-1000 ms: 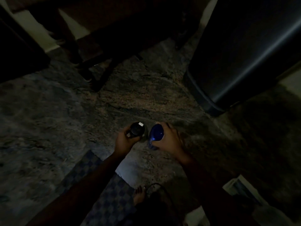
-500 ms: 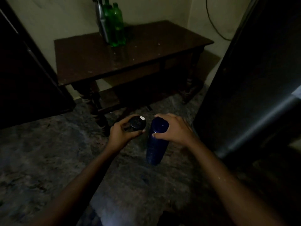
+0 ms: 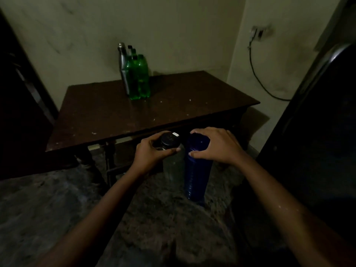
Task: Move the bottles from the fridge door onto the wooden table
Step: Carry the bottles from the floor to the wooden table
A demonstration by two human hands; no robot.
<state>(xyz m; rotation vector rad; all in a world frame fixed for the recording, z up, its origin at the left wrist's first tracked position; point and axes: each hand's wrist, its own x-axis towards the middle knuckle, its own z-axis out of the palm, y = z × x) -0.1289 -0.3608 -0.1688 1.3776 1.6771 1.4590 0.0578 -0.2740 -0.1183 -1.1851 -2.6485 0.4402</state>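
- The dark fridge point(image 3: 317, 132) fills the right side.
- The wooden worktop point(image 3: 154, 112) stands against the wall, with green bottles point(image 3: 139, 78) and a steel bottle point(image 3: 123, 68) clustered at its back.
- The blue bottle point(image 3: 196, 176) hangs upright under the right grip point(image 3: 213, 145) — fingers curled over its cap, short of the worktop's near edge.
- The clear bottle point(image 3: 172, 166), black-capped, hangs just beside it — the left grip point(image 3: 150, 153) curls round its neck below the cap.
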